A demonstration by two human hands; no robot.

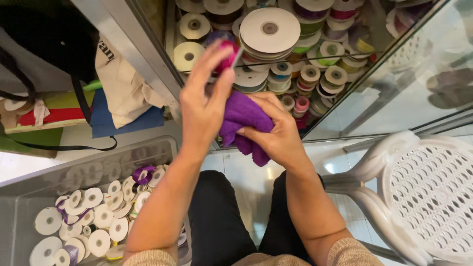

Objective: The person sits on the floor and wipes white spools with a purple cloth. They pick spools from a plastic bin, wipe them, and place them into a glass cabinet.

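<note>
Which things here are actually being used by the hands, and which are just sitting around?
In use: left hand, pink spool, right hand, purple cloth.
Lying about: shelf spools, bin of spools, white chair, cloth bag.

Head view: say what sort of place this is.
Probably a ribbon or haberdashery shop: ribbon spools fill a glass cabinet, and more fill a grey bin; the hands hold a purple cloth.

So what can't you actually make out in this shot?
- Pink spool, head view: blurred by motion, mostly behind the left hand; how the fingers grip it is unclear.
- Purple cloth: lower part bunched under the right hand.
- Grey bin of spools: cut off by the left and bottom edges.
- White chair: cut off at the right edge.
</note>
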